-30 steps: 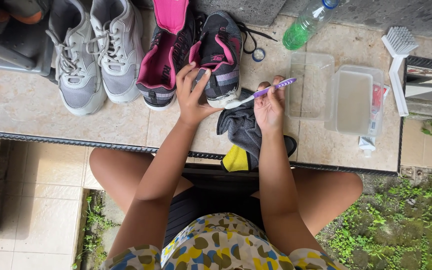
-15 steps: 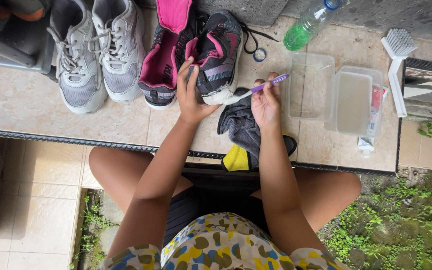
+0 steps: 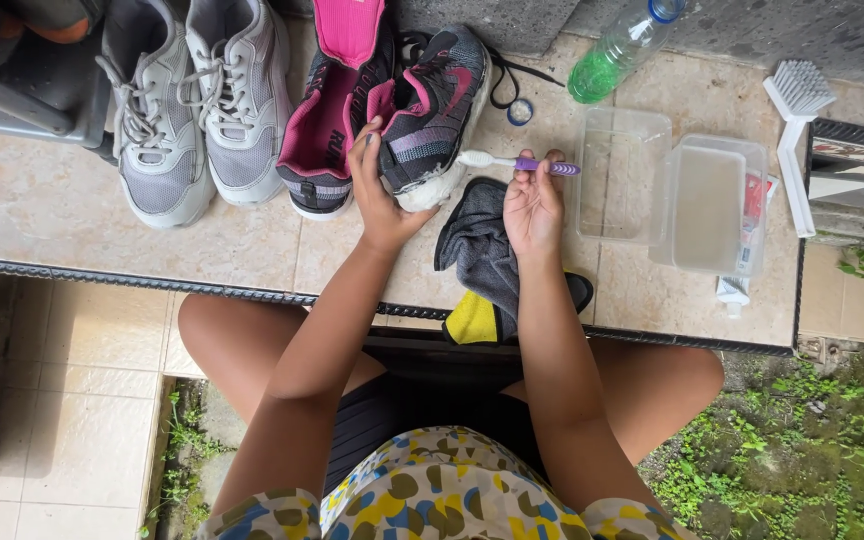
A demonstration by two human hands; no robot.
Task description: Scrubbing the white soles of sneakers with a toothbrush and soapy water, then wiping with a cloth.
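Sneaker (image 3: 430, 110) in black and pink sits top centre, your left hand (image 3: 377, 190) gripping its side. Right hand (image 3: 532, 205) pinches the purple toothbrush (image 3: 517, 163); keep bristles flat on that white sole, short strokes.

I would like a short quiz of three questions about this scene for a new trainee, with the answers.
1. True or false: the left hand rests on the black and pink shoe.
2. What does the right hand hold?
3. The grey cloth lies: A) inside the clear container; B) under the right hand; C) on the grey shoes.

Key: 1 true; 2 a purple toothbrush; 3 B.
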